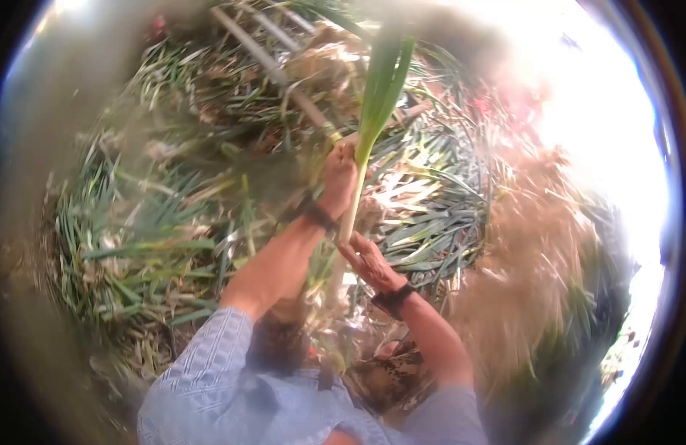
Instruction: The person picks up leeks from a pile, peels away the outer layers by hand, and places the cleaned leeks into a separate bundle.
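Note:
A long green onion or leek stalk [365, 144] stands nearly upright in front of me, its green leaves fanned at the top and its pale stem below. My left hand [341, 174] is wrapped round the stem just under the leaves. Lower down, my right hand [369, 261] holds the pale bottom end between its fingers. Dark bands circle both wrists. Behind the stalk lies a pile of cut green leaves [432, 222].
Loose green leaves [146, 222] cover the ground at the left. Long poles [272, 67] lie at the upper middle. Dry, straw-like material [528, 252] is heaped at the right. Glare and blur hide the upper right.

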A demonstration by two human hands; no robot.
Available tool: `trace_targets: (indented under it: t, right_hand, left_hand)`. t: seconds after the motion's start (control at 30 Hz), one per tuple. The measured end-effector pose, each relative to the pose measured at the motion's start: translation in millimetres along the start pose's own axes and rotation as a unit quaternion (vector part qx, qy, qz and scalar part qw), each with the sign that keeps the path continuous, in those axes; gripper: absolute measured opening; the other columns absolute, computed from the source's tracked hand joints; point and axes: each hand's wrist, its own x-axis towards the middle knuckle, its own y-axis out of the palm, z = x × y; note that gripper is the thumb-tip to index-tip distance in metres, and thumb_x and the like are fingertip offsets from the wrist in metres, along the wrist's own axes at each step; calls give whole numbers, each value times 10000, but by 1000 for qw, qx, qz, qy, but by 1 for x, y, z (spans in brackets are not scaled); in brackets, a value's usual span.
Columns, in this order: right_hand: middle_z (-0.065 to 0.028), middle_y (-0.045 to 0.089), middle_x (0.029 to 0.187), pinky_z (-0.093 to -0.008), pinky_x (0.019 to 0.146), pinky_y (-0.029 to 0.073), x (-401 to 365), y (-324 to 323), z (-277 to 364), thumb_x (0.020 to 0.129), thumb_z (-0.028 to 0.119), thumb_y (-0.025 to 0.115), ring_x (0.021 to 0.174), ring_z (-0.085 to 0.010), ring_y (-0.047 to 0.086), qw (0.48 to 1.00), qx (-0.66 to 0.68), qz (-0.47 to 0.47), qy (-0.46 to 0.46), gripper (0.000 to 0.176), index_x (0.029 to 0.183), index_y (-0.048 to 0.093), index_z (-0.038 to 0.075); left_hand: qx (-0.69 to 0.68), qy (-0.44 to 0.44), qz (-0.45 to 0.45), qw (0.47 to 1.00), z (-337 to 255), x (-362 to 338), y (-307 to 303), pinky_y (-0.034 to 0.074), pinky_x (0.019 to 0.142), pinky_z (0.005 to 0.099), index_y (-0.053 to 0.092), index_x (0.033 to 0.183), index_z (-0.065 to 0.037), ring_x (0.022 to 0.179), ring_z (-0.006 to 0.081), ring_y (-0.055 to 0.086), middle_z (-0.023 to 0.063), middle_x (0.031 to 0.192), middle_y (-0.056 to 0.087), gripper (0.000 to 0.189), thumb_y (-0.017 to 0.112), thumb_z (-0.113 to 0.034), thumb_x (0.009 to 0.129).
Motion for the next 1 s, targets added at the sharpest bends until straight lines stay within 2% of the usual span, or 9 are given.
trace_targets:
  t: [0.17,0.2,0.3,0.43,0.57,0.63,0.67,0.73,1.0]
  right_hand:
    - [-148,552,708,-383,616,453,-21,20,42,1025,312,544,656,-243,566,995,-89,-33,-28,286,930,604,49]
    - [-169,676,871,-452,618,495,-19,15,31,1006,302,528,766,-404,649,976,-207,-25,-59,238,1028,623,84]
    - [-126,654,816,-456,574,501,-8,7,42,966,223,547,725,-377,655,918,-367,-14,-148,135,989,632,120]
    - [-164,617,719,-433,575,483,-6,15,38,978,162,542,629,-362,625,943,-255,-109,-183,176,898,659,58]
    - [-107,628,656,-385,585,539,-76,35,67,907,123,628,595,-313,631,964,-132,131,-192,73,895,695,96]
    - [-118,663,732,-368,626,551,-120,28,80,928,160,639,653,-265,658,935,-226,214,-170,131,994,710,73]
    - [-119,667,767,-371,646,551,-129,17,72,926,187,651,682,-255,658,957,-185,204,-94,171,1032,705,64]
    - [-121,675,838,-377,686,552,-145,-3,54,922,241,677,742,-237,660,977,-87,184,64,270,1107,696,46]
    - [-142,690,887,-390,691,557,-42,1,77,891,269,716,775,-281,683,959,-239,-114,-100,308,1054,648,16]
  left_hand:
    - [-68,-34,-85,993,-23,12,-36,454,427,322,591,976,-51,503,178,580,96,685,605,278,348,-175,1029]
    - [-66,-20,-70,995,0,29,-52,472,440,333,591,1020,-53,538,202,601,115,732,610,318,282,-109,975]
    - [-129,-145,-89,977,-16,18,-51,465,429,330,565,1022,-73,567,203,605,99,719,599,257,412,-278,1035]
    - [-46,-141,-30,988,-5,6,-62,456,433,321,545,1019,-58,539,187,574,70,702,582,281,554,-339,1010]
    - [44,20,-142,989,25,71,-112,365,355,298,493,847,-124,455,105,452,-16,637,484,272,634,-319,973]
    - [-32,113,-61,991,37,92,-162,392,370,306,494,821,-110,457,118,463,-4,639,480,299,627,-328,978]
    - [-5,25,-214,976,33,100,-166,410,381,325,502,833,-95,460,129,466,9,650,483,289,619,-314,982]
    - [-20,-20,-238,971,32,92,-175,422,394,347,511,849,-77,463,141,475,26,665,495,263,606,-278,989]
    - [-22,-73,-207,975,11,71,-114,472,424,382,568,977,-28,520,188,563,65,685,565,243,626,-264,978]
